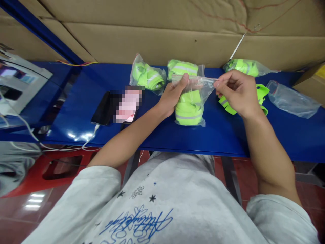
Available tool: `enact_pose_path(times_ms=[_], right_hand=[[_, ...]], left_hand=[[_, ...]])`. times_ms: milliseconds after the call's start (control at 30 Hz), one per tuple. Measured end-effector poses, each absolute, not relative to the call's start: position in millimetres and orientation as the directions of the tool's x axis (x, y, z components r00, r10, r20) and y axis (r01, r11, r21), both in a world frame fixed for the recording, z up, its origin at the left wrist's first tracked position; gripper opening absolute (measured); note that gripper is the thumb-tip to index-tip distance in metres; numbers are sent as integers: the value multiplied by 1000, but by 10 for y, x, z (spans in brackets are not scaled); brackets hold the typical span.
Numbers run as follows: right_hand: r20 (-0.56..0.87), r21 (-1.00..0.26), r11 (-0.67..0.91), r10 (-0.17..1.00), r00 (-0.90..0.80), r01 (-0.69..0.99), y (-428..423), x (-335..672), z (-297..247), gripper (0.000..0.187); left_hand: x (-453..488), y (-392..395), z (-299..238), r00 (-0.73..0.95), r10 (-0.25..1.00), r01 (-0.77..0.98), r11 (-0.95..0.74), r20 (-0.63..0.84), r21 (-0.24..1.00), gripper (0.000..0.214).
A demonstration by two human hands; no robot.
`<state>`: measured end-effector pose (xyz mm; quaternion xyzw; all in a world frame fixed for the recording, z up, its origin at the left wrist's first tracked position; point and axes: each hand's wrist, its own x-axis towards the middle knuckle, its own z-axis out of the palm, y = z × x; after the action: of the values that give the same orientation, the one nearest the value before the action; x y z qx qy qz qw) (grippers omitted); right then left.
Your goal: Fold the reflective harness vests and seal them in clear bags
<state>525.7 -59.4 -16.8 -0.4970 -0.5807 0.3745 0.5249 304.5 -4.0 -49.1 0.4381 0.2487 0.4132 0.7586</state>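
Note:
A clear zip bag (200, 88) with a rolled neon-yellow reflective strap (189, 110) inside stands upright between my hands, over the blue table. My left hand (175, 93) grips the bag's upper left side, thumb pressed near its top edge. At the top right corner, the thumb and fingers of my right hand (237, 89) pinch the bag's edge. Loose neon-yellow straps (261, 96) lie on the table behind my right hand, partly hidden by it. An unfilled clear bag (291, 100) rests to their right.
Filled bags of yellow straps lie along the back: one at left (148, 76), one in the middle (181, 67), one at right (245, 66). A black phone (101, 108) with a white cable and a lit phone (128, 105) lie left. A cardboard wall (157, 37) stands behind.

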Motion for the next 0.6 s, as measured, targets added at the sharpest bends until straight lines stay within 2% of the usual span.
enact_pose_path(times_ms=[167,500,600], right_hand=[[309,-908,307,950,-41,285,-624,5249,-181,33],[342,-898,333,939,-21,287,-634,5208,-208,27],[316,-908,306,949,-15,286,-645,5185,-208,22]], left_hand=[[3054,-64,-442,497,867,-416,279,-41,866,31],[3076,-114,-400,535,845,-415,288,-24,863,33],[3074,-125,-397,559,829,-410,270,7,871,26]])
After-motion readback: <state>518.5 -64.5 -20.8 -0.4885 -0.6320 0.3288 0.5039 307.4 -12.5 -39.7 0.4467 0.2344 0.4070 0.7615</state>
